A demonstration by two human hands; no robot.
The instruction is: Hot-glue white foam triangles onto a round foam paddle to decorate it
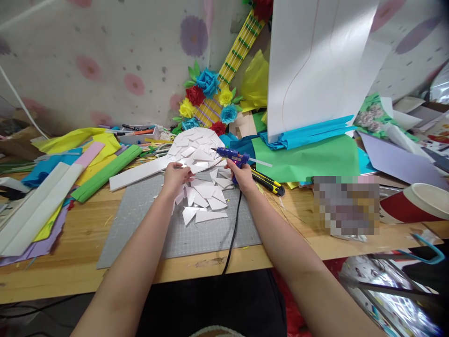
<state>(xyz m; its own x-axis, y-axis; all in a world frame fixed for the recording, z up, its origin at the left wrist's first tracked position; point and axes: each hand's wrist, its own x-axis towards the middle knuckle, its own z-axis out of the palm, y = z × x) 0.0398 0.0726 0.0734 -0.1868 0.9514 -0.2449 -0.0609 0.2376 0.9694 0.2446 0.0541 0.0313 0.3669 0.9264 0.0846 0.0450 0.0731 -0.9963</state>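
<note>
My right hand (241,174) is wrapped round the handle of a blue hot glue gun (231,154), its nozzle pointing left over a white guitar-like board shape (206,135). A clear glue stick (261,162) sticks out of the gun's back, and its black cord (234,229) runs down over the table edge. My left hand (177,178) is closed with fingertips on a white foam board piece (185,168), left of the nozzle. Angular white pieces overlap on the board shape. More loose white pieces (206,194) lie in a heap between my hands.
Beneath the heap is a grey cutting mat (136,224). A yellow-black utility knife (268,182) lies right of my right hand. Crepe paper rolls (107,173) lie left. Behind stand a flowered yellow guitar (210,110) and a large white board (315,61). A paper cup (414,203) lies right.
</note>
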